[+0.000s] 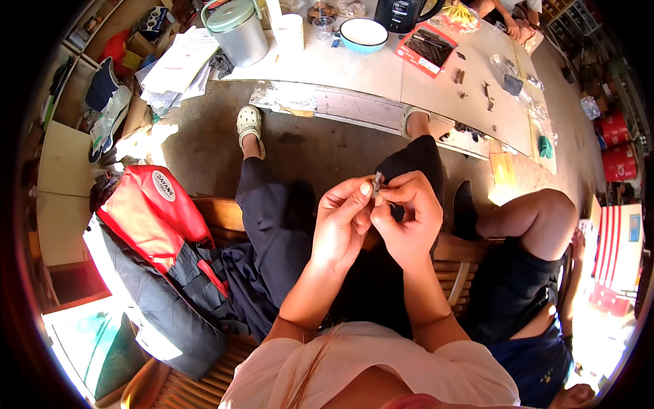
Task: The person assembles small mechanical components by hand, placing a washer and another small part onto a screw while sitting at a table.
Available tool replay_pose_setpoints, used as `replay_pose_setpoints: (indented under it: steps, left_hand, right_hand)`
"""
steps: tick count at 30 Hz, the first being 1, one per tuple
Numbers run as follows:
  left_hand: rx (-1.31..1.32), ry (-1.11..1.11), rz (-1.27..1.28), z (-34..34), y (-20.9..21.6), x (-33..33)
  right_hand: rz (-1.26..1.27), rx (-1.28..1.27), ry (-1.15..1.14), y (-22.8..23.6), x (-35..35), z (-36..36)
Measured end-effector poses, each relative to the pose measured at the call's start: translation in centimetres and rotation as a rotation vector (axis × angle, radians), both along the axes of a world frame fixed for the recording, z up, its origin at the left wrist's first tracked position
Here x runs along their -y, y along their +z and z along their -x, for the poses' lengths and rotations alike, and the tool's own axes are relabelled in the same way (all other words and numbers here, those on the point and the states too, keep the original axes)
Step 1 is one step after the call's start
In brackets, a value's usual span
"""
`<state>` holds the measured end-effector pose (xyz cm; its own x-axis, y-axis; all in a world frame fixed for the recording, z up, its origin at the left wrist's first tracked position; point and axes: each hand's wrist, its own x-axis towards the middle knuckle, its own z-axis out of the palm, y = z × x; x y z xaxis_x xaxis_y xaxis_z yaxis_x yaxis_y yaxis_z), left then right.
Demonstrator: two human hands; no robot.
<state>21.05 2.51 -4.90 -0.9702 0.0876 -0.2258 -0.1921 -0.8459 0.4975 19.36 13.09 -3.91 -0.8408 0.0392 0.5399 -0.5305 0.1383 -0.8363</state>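
Both my hands come together above my lap, pinching one small grey metal-looking piece (377,180) that stands upright between the fingertips. My left hand (343,219) grips it from the left, with thumb and forefinger closed. From the other side, the thumb and curled fingers of my right hand (413,217) close on the same piece. Fingers cover its lower part, and it is too small to name its kind. Farther off, a red tray (415,63) on the table holds several dark thin pieces, and small brown bits (460,76) lie beside it.
The white table (375,76) carries a lidded metal pail (240,41), a blue-white bowl (364,35), a black kettle (398,12) and papers (178,65). A red and black jacket or bag (160,211) rests on the bench at left. Another person's bent knee (538,215) is close at right.
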Motion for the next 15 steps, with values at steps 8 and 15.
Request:
replay_pose_setpoints:
  steps: [8,15]
  left_hand:
    - [-0.016,0.034,-0.020,0.2,-0.4,0.0]
    - [0.007,0.046,-0.010,0.3,0.1,-0.1]
  right_hand:
    - [-0.098,-0.035,0.030,0.4,-0.2,0.4]
    - [0.054,0.059,-0.023,1.0,0.5,0.7]
